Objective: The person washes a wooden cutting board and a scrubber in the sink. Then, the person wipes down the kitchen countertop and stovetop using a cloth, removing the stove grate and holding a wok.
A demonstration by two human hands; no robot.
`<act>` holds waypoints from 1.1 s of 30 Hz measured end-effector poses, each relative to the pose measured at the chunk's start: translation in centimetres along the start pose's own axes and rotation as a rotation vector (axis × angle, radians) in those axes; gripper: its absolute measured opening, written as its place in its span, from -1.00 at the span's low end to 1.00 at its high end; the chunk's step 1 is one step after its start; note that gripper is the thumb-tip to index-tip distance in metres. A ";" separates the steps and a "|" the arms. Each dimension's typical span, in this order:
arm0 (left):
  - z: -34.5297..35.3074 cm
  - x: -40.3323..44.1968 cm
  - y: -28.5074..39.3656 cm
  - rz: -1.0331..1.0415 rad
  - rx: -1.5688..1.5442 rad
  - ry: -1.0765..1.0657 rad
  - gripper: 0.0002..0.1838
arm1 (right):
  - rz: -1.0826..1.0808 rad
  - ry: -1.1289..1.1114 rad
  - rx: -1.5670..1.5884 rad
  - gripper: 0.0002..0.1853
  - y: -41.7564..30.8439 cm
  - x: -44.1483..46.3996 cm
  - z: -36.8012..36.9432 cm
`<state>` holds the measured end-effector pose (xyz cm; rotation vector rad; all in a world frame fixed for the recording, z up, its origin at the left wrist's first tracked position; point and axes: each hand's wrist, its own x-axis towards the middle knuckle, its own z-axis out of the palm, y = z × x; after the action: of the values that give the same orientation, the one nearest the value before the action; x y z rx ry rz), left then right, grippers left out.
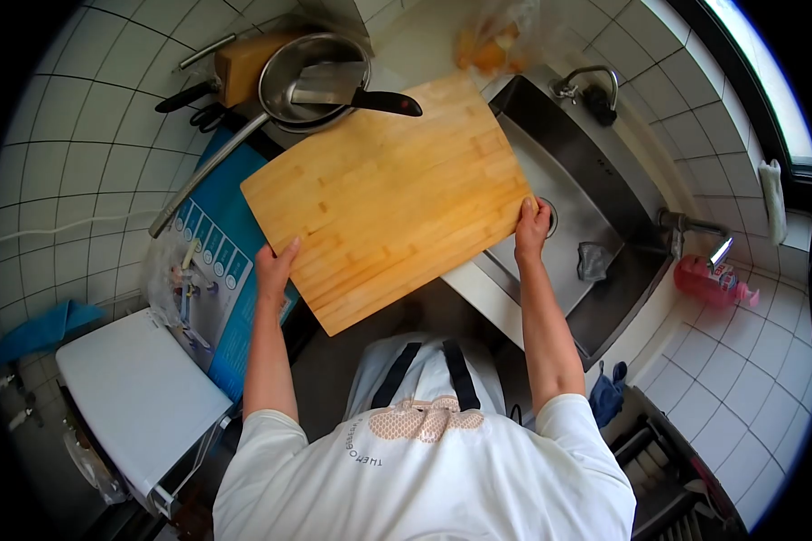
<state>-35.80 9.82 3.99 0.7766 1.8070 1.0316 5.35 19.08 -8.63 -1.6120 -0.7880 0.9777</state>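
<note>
White tiles line the walls around a cramped kitchen corner, with a steel sink set into the counter on the right. A wooden board is held at a slant in front of the person, between the sink and a blue printed sheet, and hides much of the counter behind it. The left hand grips its near left edge, thumb on top, the other fingers mostly hidden; the right hand pinches its right corner, thumb on the upper face and fingers round the edge, in front of the sink's drain. Crowding the board's far left side is a pan with a cleaver lying across it; the black handle juts past the rim and overlaps the board in view, though whether they touch I cannot tell. The pan's long handle runs down over the sheet. Behind the pan stands a knife block. Beyond the board sits a clear bag of orange items. A tap rises behind the sink, a grey sponge lies inside it, and a pink bottle stands to its right.
</note>
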 end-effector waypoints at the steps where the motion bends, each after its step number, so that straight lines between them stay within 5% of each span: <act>1: -0.2 0.0 0.3 -0.015 0.124 0.030 -0.57 | 0.000 0.002 0.000 -0.67 -0.1 0.0 -0.1; 8: -1.3 -0.1 -1.2 0.064 0.318 0.185 -0.51 | 0.019 0.055 0.075 -0.55 0.8 0.1 -0.7; 10: -1.0 -0.8 -0.8 0.171 0.668 0.426 -0.48 | 0.069 0.073 0.082 -0.53 0.8 -0.2 -1.4; 13: -0.6 -2.5 1.2 0.409 0.710 0.418 -0.47 | 0.230 0.066 0.107 -0.57 0.3 -1.0 -2.3; 17: 2.1 -5.2 5.0 0.551 0.616 0.341 -0.50 | 0.258 -0.168 -0.188 -0.57 1.5 -1.3 -6.8; 22: 7.4 -8.2 7.4 0.568 0.520 0.153 -0.56 | 0.185 -0.141 -0.708 -0.52 6.1 1.3 -17.6; 24: 10.0 -9.5 8.2 0.541 0.469 -0.041 -0.57 | -0.406 -0.035 -1.296 -0.54 9.9 2.5 -21.5; 33: 21.2 -13.9 8.3 0.593 0.464 -0.530 -0.69 | -0.385 0.004 -1.507 -0.74 13.8 5.0 -24.7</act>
<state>-10.17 9.14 11.26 1.7622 1.3767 0.6504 29.91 9.36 -20.05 -2.4664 -1.9904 -0.0778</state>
